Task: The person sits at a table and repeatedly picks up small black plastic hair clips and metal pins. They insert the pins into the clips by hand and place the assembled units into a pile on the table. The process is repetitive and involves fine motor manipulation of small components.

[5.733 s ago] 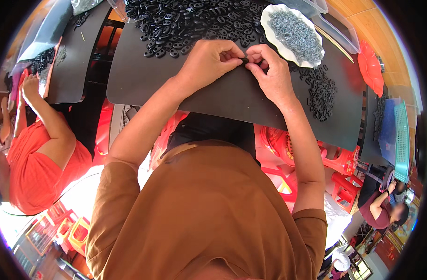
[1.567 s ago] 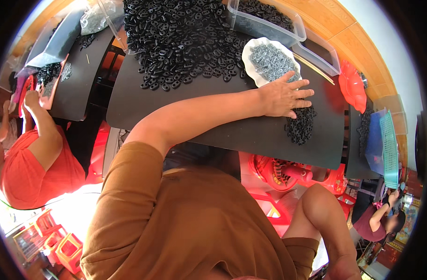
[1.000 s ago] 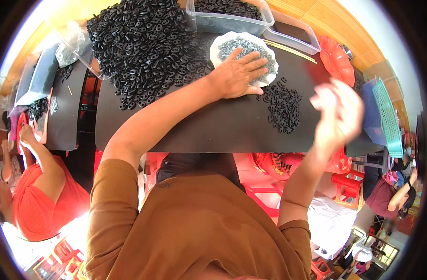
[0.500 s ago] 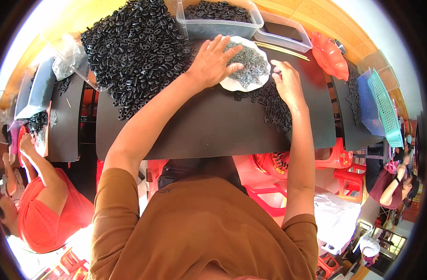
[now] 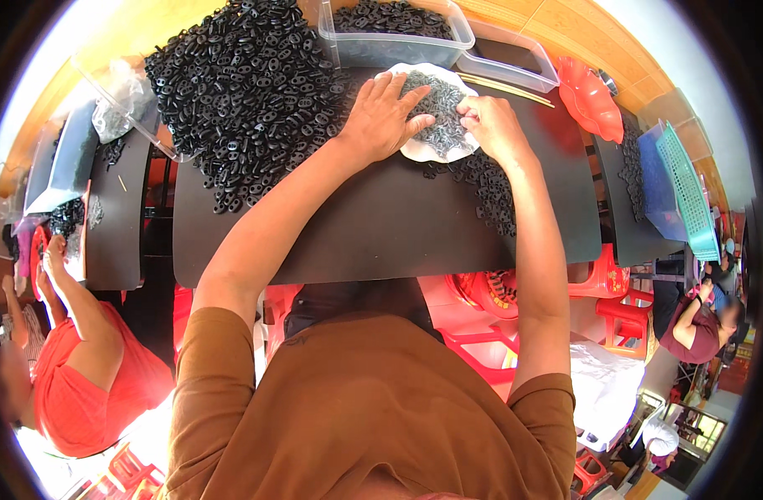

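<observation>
A white plate with a wavy rim (image 5: 438, 156) sits on the dark table, holding many small silvery metal pieces (image 5: 442, 104). My left hand (image 5: 381, 118) lies open at the plate's left side, fingers spread over its rim and thumb reaching to the metal pieces. At the right side of the plate, my right hand (image 5: 491, 125) is closed in a pinch over the metal pieces; what is between its fingertips is too small to make out. Left of the plate rises a big heap of black two-holed plastic pieces (image 5: 248, 100). A smaller spread of black pieces (image 5: 496, 200) lies under and beside my right wrist.
Behind the plate stand a clear bin (image 5: 390, 52) of black pieces and a shallower clear bin (image 5: 515, 75). Thin sticks (image 5: 511, 90) and a red wavy dish (image 5: 588, 102) lie to the right. People sit at neighbouring tables left (image 5: 98, 375) and right (image 5: 694, 329).
My right hand has moved left from beside the plate to over its right part, and its fingers have closed into a pinch. The left hand stays spread at the plate's left rim.
</observation>
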`<state>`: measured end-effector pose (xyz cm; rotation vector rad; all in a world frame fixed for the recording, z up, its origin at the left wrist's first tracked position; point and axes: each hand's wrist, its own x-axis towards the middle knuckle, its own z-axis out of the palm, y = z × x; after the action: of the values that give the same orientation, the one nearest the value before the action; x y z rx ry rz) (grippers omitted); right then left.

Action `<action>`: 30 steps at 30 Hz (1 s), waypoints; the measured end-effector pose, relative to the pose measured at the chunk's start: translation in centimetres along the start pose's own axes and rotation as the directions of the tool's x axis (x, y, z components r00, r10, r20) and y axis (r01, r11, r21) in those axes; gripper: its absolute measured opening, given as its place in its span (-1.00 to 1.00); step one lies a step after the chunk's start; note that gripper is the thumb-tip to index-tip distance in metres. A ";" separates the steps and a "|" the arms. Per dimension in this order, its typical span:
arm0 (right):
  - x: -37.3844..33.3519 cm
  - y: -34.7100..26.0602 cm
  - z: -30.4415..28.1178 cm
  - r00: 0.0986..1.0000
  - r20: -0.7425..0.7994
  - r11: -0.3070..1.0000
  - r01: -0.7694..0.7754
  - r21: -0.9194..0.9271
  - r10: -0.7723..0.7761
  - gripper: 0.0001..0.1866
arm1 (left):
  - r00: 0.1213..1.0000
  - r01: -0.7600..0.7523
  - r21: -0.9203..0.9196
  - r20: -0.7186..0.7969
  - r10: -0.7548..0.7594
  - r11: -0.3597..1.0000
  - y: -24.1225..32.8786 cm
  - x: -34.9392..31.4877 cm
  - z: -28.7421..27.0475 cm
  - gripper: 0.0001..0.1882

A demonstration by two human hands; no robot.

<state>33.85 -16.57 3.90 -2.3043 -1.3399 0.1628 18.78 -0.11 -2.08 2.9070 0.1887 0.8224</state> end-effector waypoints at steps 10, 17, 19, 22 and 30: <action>1.2 7.6 -2.1 0.993 -0.050 0.994 -0.105 -0.039 0.103 -0.81 | 0.998 -0.026 -0.096 0.053 0.031 0.995 1.7 -1.1 -3.8 -0.45; 0.6 7.0 -0.1 1.000 -0.028 0.994 -0.003 -0.105 0.000 -0.82 | 0.991 -0.088 -0.330 0.067 0.116 0.940 5.7 -5.4 -7.7 -0.50; 0.4 7.4 0.3 0.997 -0.068 0.990 0.037 -0.139 -0.047 -0.86 | 0.988 -0.107 -0.399 0.063 0.144 0.911 6.7 -7.7 -7.7 -0.55; -0.1 8.6 0.7 0.975 -0.187 0.985 0.091 -0.149 -0.118 -0.91 | 0.968 -0.166 -0.424 0.103 0.229 0.891 7.6 -11.2 -6.8 -0.65; -3.7 -0.1 -0.8 0.967 -0.235 0.839 0.045 0.542 0.100 -0.88 | 1.000 -0.009 -0.411 0.005 0.013 0.912 3.4 -13.5 -9.2 -0.80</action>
<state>32.13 -19.90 4.15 -1.7876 -0.9698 0.2173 2.78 -4.78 -0.75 2.5153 -0.0047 0.7459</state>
